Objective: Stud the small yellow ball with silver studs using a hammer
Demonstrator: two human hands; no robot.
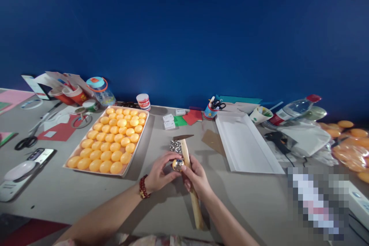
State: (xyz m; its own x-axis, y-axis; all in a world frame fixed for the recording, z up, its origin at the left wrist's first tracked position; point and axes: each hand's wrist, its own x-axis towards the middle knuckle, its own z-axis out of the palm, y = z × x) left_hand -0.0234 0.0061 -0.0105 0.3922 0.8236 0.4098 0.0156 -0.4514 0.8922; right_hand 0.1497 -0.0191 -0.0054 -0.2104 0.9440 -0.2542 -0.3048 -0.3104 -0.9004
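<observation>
My left hand [161, 175], with a red bead bracelet on its wrist, curls its fingers around a small orange ball [178, 165] that has a silvery patch on top. My right hand [196, 177] touches the same ball with its fingertips and lies over the wooden handle of a hammer [192, 188]. The hammer rests on the grey table [248, 203], its dark head pointing away from me. A small heap of shiny silver bits [175, 146] lies just beyond the ball.
A white tray [75, 153] filled with several orange balls [113, 138] sits to the left. An empty white tray [245, 144] lies to the right. Scissors [26, 141], cups, paper scraps, a glue gun [278, 141], a water bottle [294, 109] and bagged orange balls [350, 144] crowd the edges.
</observation>
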